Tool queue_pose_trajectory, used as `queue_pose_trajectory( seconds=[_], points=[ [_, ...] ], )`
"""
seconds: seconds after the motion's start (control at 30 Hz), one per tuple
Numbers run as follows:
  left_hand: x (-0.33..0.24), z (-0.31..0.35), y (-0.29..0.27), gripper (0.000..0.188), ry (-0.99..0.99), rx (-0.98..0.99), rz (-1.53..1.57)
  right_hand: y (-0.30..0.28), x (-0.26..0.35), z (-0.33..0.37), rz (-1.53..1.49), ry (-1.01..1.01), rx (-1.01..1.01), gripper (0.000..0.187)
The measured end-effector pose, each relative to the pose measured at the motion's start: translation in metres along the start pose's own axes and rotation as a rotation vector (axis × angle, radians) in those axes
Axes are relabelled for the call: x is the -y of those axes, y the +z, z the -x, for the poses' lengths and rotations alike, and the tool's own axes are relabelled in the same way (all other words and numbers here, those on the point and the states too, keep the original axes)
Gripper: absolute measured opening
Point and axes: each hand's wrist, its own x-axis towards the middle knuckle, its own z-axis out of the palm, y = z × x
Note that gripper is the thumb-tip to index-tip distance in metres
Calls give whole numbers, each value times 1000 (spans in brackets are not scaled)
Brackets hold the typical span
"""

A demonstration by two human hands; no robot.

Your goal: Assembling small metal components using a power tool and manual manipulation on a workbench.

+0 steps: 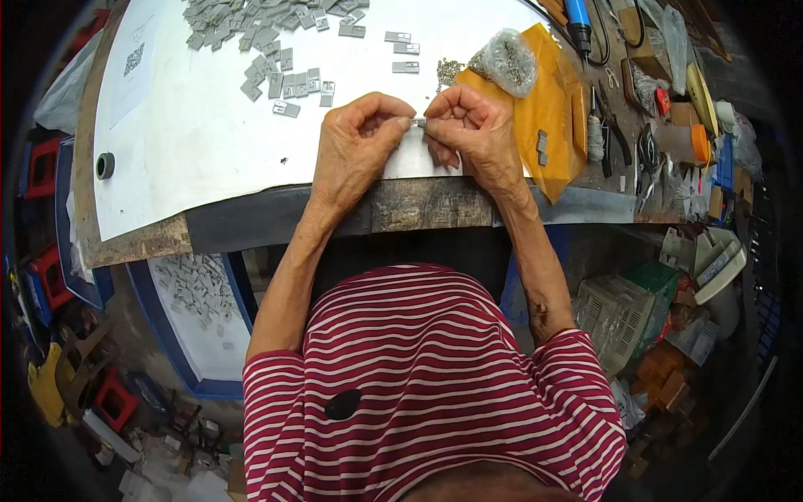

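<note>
- ok so your small grey piece (pixel 420 123) sits right between your two hands, over the near part of the white sheet (pixel 226 138), though I can't tell if it's lifted clear of it
- your left hand (pixel 355 146) comes at it from the left, thumb and forefinger pinched on that end
- your right hand (pixel 483 130) does the same from the right, so both sets of fingers are grasping it and neither hand is really nearer
- long axis looks like it runs left to right, fingertip to fingertip, but your fingers cover so much I wouldn't swear to it
- the tiny metal bits (pixel 448 74) lie just past your right hand, away from you, near the clear bag (pixel 510 60)
- a pair of loose grey pieces (pixel 406 67) lies straight ahead of your fingers, well apart from them
- the counter (pixel 431 205) edge is on your side, under your forearms
</note>
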Motion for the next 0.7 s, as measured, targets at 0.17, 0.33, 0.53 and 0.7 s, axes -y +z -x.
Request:
queue_pose_trajectory(
  seconds=[0.17, 0.33, 0.53, 0.7],
  points=[
    [3, 0, 0, 13, 6, 24, -12, -1, 1, 0, 69, 36, 8, 11],
    [2, 1, 0, 13, -5, 49, -19, -7, -1, -3, 64, 97, 68, 12],
    [5, 1, 0, 13, 23, 66, -28, -9, 0, -3, 70, 116, 98, 12],
    [2, 0, 0, 10, 5, 73, 28, -7, 2, -3, 78, 116, 105, 10]
  ],
)
